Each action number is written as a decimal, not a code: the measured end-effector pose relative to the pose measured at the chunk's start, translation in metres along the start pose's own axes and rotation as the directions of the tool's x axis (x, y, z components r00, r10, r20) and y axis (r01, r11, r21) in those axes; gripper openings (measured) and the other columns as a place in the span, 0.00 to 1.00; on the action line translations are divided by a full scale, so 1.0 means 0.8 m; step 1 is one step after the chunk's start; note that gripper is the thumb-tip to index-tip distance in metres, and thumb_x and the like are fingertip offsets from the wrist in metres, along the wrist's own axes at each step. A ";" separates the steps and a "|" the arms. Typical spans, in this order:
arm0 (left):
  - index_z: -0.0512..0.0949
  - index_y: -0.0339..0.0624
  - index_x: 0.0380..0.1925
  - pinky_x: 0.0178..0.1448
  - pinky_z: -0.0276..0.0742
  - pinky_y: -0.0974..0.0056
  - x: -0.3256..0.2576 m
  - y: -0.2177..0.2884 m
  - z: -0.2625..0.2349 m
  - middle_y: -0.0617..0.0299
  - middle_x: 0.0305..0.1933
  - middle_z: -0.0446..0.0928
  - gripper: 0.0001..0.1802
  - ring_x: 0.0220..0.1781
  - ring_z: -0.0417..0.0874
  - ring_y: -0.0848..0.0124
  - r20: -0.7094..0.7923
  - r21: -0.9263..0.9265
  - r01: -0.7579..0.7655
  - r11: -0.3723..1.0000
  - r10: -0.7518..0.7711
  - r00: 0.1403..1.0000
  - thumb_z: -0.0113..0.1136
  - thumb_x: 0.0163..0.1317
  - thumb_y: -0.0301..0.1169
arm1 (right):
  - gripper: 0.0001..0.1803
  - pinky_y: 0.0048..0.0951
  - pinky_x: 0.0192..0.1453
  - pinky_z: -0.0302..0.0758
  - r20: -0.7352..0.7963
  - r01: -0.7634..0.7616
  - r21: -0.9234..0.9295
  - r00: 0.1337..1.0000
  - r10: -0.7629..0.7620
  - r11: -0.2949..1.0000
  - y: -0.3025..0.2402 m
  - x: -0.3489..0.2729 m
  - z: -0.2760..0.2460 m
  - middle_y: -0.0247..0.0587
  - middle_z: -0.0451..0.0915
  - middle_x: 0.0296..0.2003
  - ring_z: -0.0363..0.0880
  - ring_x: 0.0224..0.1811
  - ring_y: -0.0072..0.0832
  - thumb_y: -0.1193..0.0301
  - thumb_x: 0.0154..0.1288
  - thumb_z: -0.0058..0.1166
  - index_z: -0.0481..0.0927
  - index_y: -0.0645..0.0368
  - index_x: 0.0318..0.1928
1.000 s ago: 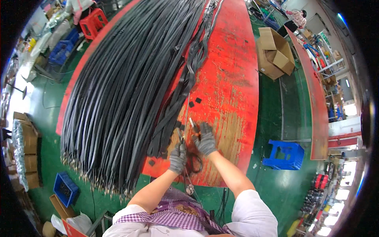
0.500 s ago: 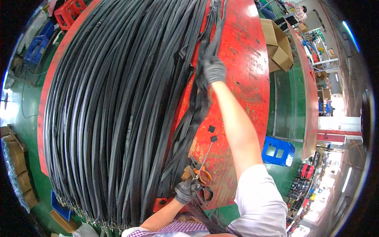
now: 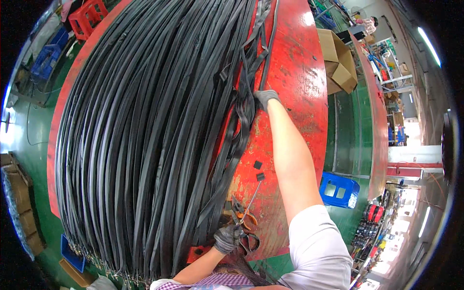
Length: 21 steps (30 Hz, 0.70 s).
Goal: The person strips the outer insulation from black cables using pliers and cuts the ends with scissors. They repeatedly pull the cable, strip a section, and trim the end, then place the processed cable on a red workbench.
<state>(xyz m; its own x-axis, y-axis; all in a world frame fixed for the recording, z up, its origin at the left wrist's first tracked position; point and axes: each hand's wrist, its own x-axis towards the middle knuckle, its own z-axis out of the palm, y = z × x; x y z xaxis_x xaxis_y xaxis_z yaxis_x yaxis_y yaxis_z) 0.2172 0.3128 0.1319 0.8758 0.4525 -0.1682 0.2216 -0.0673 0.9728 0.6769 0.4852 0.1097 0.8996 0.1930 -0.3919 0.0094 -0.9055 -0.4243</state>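
Note:
My right hand (image 3: 266,98), in a grey glove, is closed around a long black strip (image 3: 271,53) that runs away toward the far edge of the red table (image 3: 295,121). Beside it lies a tangle of loose black strips (image 3: 245,113). Near the table's front edge my left hand (image 3: 227,239), also gloved, has its fingers curled; what they hold is hidden. Right against it lie black-handled scissors (image 3: 251,243), orange-handled pliers (image 3: 250,220) and a thin metal rod (image 3: 252,198). At the rod's far end sits a small black piece (image 3: 261,177), with another black square (image 3: 257,165) just beyond.
A wide bundle of long black strips (image 3: 140,135) covers the table's left and middle. Off the right edge stand an open cardboard box (image 3: 338,63) and a blue crate (image 3: 340,190). A red crate (image 3: 87,19) stands at the far left. Another person (image 3: 369,24) is far right.
My right hand has come a little nearer to me, gripping a strip that now runs apart from the tangle. The left hand has barely moved.

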 end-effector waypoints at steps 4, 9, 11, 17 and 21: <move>0.73 0.43 0.22 0.23 0.67 0.62 0.000 0.000 0.004 0.60 0.17 0.72 0.08 0.19 0.74 0.62 -0.073 0.053 -0.029 0.998 0.033 0.997 0.47 0.53 0.33 | 0.11 0.36 0.22 0.70 0.170 -0.154 0.829 0.985 0.019 0.538 0.062 -0.007 -0.069 0.40 0.68 0.15 0.69 0.16 0.32 0.63 0.53 0.50 0.71 0.59 0.25; 0.72 0.43 0.25 0.22 0.67 0.62 -0.001 0.001 0.008 0.62 0.16 0.72 0.17 0.19 0.74 0.62 -0.038 -0.096 -0.013 0.995 0.009 0.999 0.38 0.59 0.42 | 0.09 0.28 0.16 0.68 0.138 -0.176 0.812 0.984 0.111 0.556 0.147 -0.042 -0.148 0.28 0.61 0.11 0.62 0.10 0.21 0.64 0.59 0.45 0.68 0.55 0.27; 0.71 0.43 0.27 0.22 0.68 0.63 -0.002 0.005 0.009 0.62 0.17 0.72 0.17 0.18 0.74 0.63 -0.083 -0.047 -0.020 0.999 0.017 0.996 0.37 0.60 0.42 | 0.09 0.29 0.17 0.70 0.230 -0.262 0.720 0.964 0.136 0.642 0.176 -0.058 -0.145 0.28 0.64 0.12 0.63 0.11 0.22 0.64 0.59 0.44 0.69 0.54 0.28; 0.68 0.35 0.38 0.18 0.66 0.61 -0.009 0.009 0.018 0.61 0.14 0.70 0.21 0.14 0.72 0.62 -0.162 0.053 -0.089 0.995 0.096 0.982 0.34 0.61 0.43 | 0.12 0.32 0.18 0.72 0.122 -0.187 0.592 0.982 0.142 0.784 0.263 -0.101 -0.101 0.37 0.70 0.17 0.69 0.14 0.27 0.62 0.55 0.49 0.71 0.58 0.30; 0.68 0.39 0.35 0.20 0.66 0.55 -0.013 -0.009 0.031 0.53 0.13 0.68 0.16 0.16 0.72 0.56 -0.271 0.433 -0.047 0.900 0.180 0.946 0.39 0.58 0.40 | 0.15 0.31 0.26 0.70 -0.022 0.069 0.065 0.997 -0.067 0.996 0.318 -0.169 -0.088 0.46 0.76 0.22 0.75 0.23 0.32 0.63 0.50 0.52 0.74 0.63 0.32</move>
<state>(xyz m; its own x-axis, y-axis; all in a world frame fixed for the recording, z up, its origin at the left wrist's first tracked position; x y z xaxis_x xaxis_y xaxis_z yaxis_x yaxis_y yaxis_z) 0.2169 0.2865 0.1228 0.7517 0.6569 0.0587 0.3446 -0.4671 0.8143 0.5889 0.2022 0.1124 0.9063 0.2453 -0.3442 0.0429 -0.8635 -0.5025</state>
